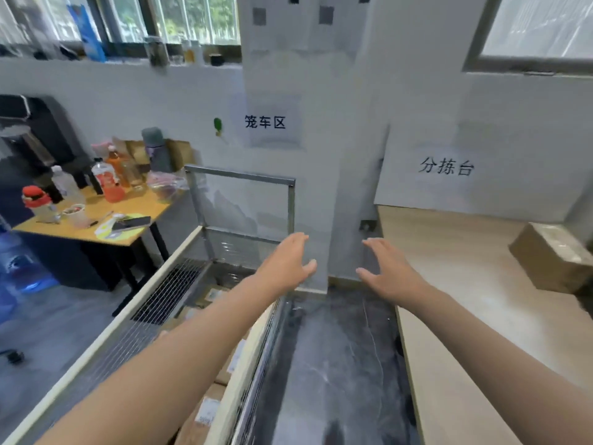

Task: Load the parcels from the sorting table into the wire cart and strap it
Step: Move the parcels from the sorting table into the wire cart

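Both bare arms are reaching forward at about the same height, forearms stretching out from the bottom corners of the view. The left hand (285, 263) is hovering over the far right corner of the wire cart (167, 293), fingers straight and together, thumb spreading away, palm turning inward and holding nothing. The right hand (390, 271) is mirroring it over the dark marbled floor (337, 348) between the cart and the pale wooden tabletop (465, 284), fingers extending and relaxed, thumb pointing toward the left hand, also gripping nothing; the two palms are facing each other with a gap between them. One cardboard parcel (552, 256), wrapped in clear tape, is lying on the tabletop near its far right edge, well apart from the right hand. Labelled cardboard boxes (208, 409) are lying inside the cart, below the left forearm. A wall sign reading 笼车区 (265, 122) is hanging behind the cart, and another reading 分拣台 (446, 167) is hanging above the tabletop.
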### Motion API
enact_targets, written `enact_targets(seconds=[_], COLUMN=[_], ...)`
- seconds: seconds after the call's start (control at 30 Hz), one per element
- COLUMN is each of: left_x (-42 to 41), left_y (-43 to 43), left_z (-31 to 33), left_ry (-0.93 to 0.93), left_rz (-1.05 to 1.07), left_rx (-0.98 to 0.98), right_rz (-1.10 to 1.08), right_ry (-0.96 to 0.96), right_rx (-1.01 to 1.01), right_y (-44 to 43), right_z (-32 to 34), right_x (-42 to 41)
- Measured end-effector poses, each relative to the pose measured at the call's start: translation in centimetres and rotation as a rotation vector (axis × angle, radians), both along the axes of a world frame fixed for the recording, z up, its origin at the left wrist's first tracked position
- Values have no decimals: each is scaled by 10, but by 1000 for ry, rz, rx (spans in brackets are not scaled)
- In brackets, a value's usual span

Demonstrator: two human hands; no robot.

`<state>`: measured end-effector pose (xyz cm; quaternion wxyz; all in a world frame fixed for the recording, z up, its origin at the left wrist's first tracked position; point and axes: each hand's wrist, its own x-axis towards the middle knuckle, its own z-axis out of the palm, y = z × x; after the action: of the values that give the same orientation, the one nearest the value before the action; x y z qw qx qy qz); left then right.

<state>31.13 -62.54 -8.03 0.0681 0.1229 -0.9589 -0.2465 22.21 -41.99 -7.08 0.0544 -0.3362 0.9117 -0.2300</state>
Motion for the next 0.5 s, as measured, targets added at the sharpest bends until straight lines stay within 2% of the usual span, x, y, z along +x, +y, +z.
enact_targets(seconds=[0.13,0.5], left_x=[7,47], left_y=[63,166], left_z=[20,56], left_ry=[19,126], left_rz=[-178,-441], left_rx=[-132,-142], right_rz=[-72,-429], right_ry=[29,-4], right_rx=[38,5], right_y=[65,176], right_z=[21,56], right_x=[33,125])
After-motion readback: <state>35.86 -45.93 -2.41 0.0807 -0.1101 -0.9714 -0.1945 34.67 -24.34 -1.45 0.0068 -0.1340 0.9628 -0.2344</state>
